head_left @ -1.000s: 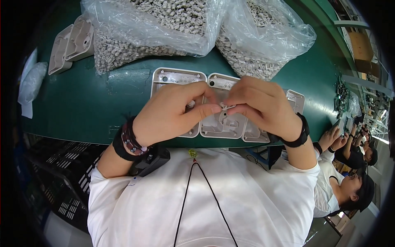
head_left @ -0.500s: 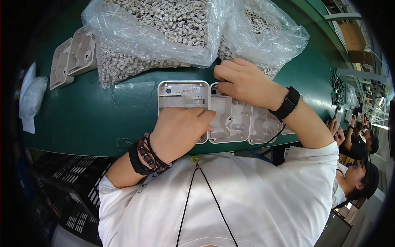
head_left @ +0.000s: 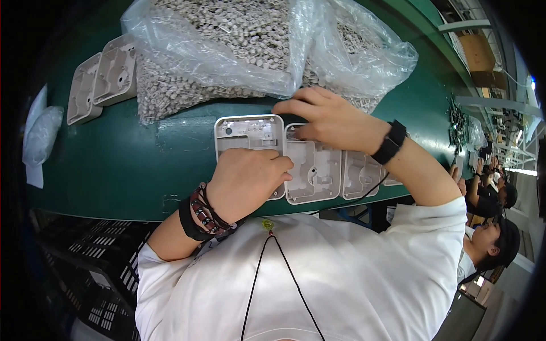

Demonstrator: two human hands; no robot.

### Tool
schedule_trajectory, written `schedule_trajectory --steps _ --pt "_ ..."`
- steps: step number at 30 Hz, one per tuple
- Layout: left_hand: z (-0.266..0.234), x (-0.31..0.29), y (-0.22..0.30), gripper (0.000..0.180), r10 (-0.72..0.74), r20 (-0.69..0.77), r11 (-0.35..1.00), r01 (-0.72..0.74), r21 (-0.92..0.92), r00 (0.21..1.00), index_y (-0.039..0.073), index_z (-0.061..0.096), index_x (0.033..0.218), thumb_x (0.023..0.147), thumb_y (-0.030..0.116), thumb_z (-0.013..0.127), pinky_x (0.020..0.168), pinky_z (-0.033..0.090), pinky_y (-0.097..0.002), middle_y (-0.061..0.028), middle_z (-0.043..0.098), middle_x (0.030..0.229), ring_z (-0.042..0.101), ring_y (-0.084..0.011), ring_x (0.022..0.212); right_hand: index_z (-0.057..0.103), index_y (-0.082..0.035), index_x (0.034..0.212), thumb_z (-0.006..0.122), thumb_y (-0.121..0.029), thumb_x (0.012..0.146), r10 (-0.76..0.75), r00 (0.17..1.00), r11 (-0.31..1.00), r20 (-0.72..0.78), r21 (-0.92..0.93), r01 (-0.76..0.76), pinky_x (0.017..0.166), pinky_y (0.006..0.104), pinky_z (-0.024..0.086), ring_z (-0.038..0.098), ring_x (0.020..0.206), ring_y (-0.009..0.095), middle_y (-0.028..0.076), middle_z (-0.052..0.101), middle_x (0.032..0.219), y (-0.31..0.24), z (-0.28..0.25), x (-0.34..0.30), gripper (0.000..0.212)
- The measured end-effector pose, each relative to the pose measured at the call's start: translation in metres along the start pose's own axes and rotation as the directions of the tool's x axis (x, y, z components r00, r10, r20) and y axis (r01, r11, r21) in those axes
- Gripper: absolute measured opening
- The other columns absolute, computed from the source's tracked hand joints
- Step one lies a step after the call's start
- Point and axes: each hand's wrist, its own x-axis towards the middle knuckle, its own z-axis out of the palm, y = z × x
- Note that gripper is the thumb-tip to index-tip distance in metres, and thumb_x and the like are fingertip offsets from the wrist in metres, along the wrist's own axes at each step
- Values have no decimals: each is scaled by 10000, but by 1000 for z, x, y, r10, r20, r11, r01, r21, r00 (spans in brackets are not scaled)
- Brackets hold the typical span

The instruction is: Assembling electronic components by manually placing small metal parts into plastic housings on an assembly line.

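A row of light grey plastic housings lies at the table's near edge, open sides up. My left hand [head_left: 250, 184] lies across the leftmost housing [head_left: 236, 125], fingers bent over its right wall, thumb near the neighbouring one. My right hand [head_left: 338, 122] reaches over the far end of the second housing [head_left: 301, 162]. Its thumb dips into that housing's far left corner, while the index finger stretches left past the first housing's far right corner. Thumb and index stand apart with nothing visible between them. A third housing [head_left: 362, 173] sits further right, partly below my right forearm.
Clear plastic bags [head_left: 222, 54] full of small grey plastic parts fill the far side of the green table [head_left: 136, 176]. Two deeper grey housings [head_left: 85, 94] stand far left beside a small plastic bag [head_left: 44, 133]. Black crates [head_left: 108, 250] are below left; co-workers [head_left: 495, 244] sit at right.
My right hand has shifted slightly left and nearer, and its index finger has stretched out from a curled pose. My left hand keeps its place on the leftmost housing. The view has shifted slightly.
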Motion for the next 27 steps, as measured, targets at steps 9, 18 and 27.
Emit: schedule_trajectory --steps 9,18,27 --pt "-8 -10 -1 206 0 2 999 1 -44 1000 120 618 927 778 261 616 550 460 -328 -30 612 758 600 -213 650 670 -92 797 630 -58 640 267 962 941 -61 231 -246 881 354 388 443 1040 275 92 480 1165 -6 -25 -12 165" --pt "-19 -19 -5 218 -66 -119 997 60 -58 991 114 613 939 787 270 617 520 451 -324 -39 601 738 585 -225 609 634 -92 784 609 -102 653 158 986 987 -60 18 -157 846 340 397 457 996 248 76 495 1088 -11 -2 -7 133" --pt "-12 -14 -6 240 -26 -103 1000 28 14 994 135 616 977 786 280 612 506 449 -316 -27 591 706 582 -214 594 618 -90 758 584 -135 641 -21 996 998 -89 -56 16 834 321 398 469 966 212 45 502 1059 -2 0 4 130"
